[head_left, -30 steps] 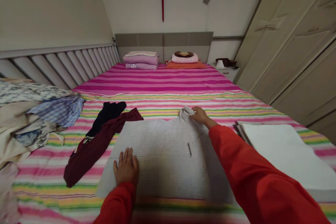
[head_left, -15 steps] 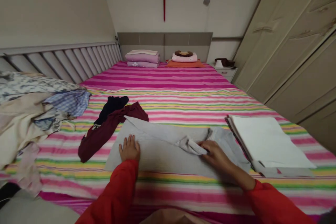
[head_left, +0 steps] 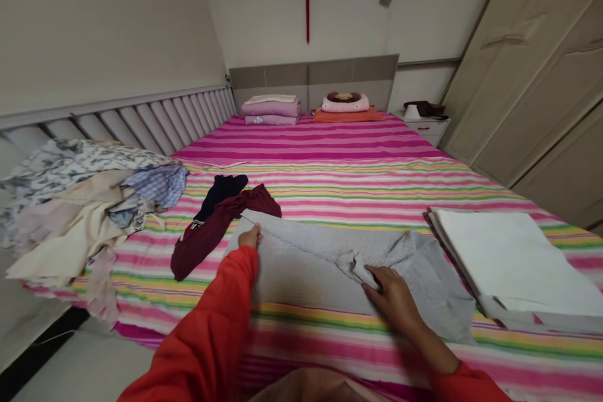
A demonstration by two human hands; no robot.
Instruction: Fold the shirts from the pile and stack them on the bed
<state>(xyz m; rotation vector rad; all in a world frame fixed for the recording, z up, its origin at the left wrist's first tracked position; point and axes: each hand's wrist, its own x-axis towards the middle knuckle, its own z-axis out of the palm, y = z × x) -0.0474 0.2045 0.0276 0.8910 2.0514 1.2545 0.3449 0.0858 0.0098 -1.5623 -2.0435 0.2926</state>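
A light grey knitted sweater [head_left: 301, 264] lies half folded on the striped bed [head_left: 330, 182], its collar pulled down toward me. My right hand [head_left: 394, 296] rests on it with fingers closed on the collar. At the sweater's far left corner, my left hand [head_left: 249, 238] pinches the fabric edge. Both arms wear red sleeves.
A dark red garment [head_left: 214, 229] and a black one [head_left: 221, 191] lie left of the sweater. A heap of clothes [head_left: 80, 201] sits at the bed's left edge. Folded white items [head_left: 513, 260] are stacked on the right. Pillows [head_left: 271, 110] lie by the headboard; a wardrobe [head_left: 541, 69] stands at right.
My right hand pulled the collar from the far edge toward me, folding the sweater. My left hand moved from the near left part up to the far left corner.
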